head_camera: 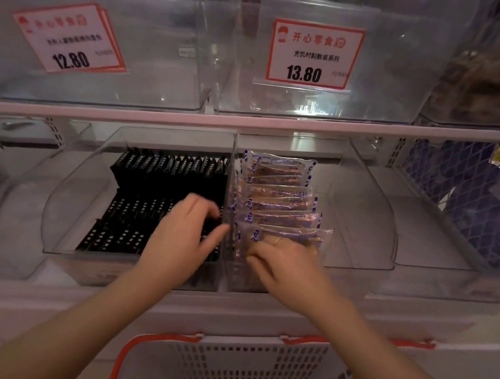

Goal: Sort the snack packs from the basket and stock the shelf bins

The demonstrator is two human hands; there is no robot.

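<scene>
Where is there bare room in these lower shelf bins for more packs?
Free: the right part of the clear plastic bin, beside the stack of clear blue-printed snack packs. Crowded: the left clear compartment, full of black packs, and the divider, where both hands work.

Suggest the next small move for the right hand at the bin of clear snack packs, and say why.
Probably let go of the front clear pack and draw the right hand back toward the basket. That pack already stands in line with the clear packs behind it, and the left hand is busy among the black packs.
</scene>
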